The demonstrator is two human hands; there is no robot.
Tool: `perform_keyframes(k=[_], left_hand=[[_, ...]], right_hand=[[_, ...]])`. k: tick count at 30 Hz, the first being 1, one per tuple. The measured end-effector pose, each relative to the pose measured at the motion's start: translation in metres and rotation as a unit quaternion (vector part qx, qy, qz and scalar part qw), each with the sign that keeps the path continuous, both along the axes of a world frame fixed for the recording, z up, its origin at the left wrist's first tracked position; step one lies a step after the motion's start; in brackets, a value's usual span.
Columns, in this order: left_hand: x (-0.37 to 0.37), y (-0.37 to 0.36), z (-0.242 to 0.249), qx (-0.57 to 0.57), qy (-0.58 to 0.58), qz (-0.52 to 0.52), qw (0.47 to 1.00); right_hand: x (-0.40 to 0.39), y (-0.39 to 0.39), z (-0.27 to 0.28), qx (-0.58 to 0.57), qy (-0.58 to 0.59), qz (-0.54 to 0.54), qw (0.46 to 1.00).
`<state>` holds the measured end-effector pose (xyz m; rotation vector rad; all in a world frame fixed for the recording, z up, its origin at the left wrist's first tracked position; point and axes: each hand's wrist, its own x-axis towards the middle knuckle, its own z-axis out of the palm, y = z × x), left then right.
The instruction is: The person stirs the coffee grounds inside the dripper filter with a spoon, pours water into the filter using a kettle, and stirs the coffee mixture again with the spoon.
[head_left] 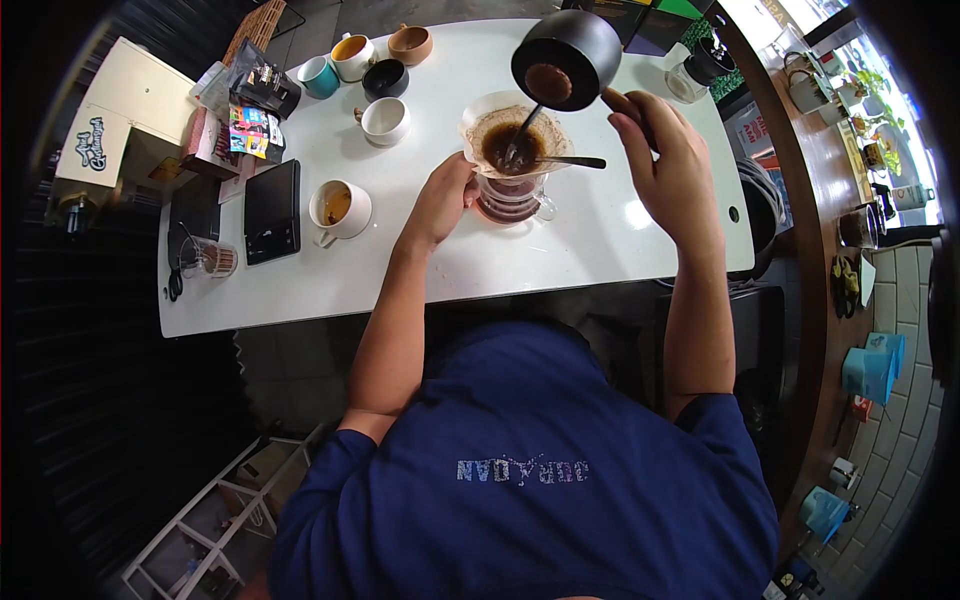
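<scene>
My right hand (672, 165) is closed around the wooden handle of a black gooseneck kettle (578, 50), which tilts over a coffee dripper. The kettle's thin spout points down into the paper filter (475, 118), where wet brown coffee (500, 150) lies. A metal spoon (575, 161) rests across the filter, its handle sticking out to the right. My left hand (445, 200) is closed at the dripper's left side; its fingertips are partly hidden. Beneath the dripper stands a glass server (510, 205) with dark liquid in it.
A white mug (343, 210) with liquid stands left of my left hand, near a black scale (272, 212). Several cups, including a teal cup (318, 77), stand farther back. A glass (208, 258), a coffee bag (262, 82) and a cream machine (125, 110) occupy the left end.
</scene>
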<state>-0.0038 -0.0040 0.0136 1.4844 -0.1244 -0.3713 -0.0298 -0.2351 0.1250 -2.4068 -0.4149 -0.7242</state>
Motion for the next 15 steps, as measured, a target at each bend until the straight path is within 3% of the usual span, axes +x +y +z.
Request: perform_keyframes(k=[15], left_hand=[[0.000, 0.000, -0.001, -0.003, 0.002, 0.000, 1.000]], right_hand=[[0.013, 0.006, -0.002, 0.008, -0.049, 0.019, 0.999]])
